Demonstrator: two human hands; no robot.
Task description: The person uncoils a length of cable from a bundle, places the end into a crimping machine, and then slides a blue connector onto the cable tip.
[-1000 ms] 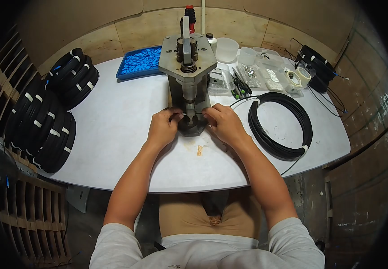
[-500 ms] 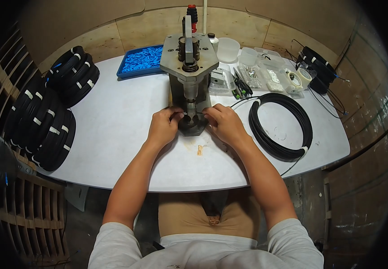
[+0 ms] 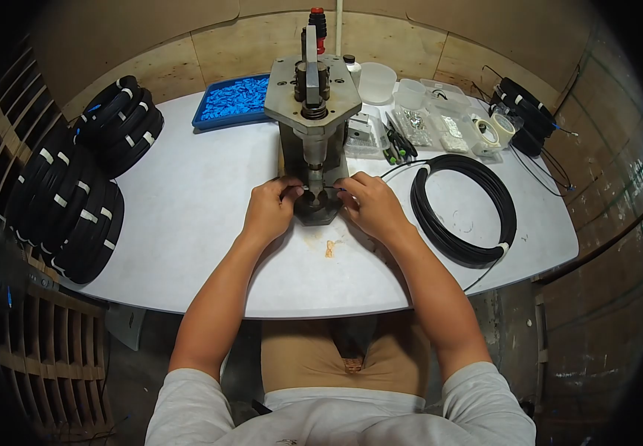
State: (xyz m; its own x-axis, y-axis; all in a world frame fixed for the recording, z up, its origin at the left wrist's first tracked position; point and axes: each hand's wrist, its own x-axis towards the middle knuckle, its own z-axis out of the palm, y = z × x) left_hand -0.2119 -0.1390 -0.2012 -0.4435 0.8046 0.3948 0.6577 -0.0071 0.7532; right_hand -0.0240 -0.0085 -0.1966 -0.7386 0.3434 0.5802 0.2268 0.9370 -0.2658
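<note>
A metal hand press (image 3: 312, 111) stands upright in the middle of the table, its narrow ram pointing down at a dark base (image 3: 320, 215). My left hand (image 3: 271, 208) is at the left side of the ram's lower end, thumb and fingers pinched together on something small that I cannot make out. On the right side, my right hand (image 3: 372, 204) is closed on a thin black cable, which shows between its fingertips and the ram. From behind that hand the cable runs to a large black cable coil (image 3: 419, 215) lying flat on the table.
Stacked black cable coils (image 3: 61, 201) with white ties fill the left side. Behind the press sits a blue tray (image 3: 202, 123) of small blue parts. Pliers (image 3: 395, 145), clear boxes (image 3: 451, 137) and tape rolls (image 3: 486, 132) lie at back right. A crumpled tan scrap (image 3: 329, 249) lies in front.
Almost nothing differs. Both hands stay at the press, with only a slight shift of the right fingers; the whole view has moved a little.
</note>
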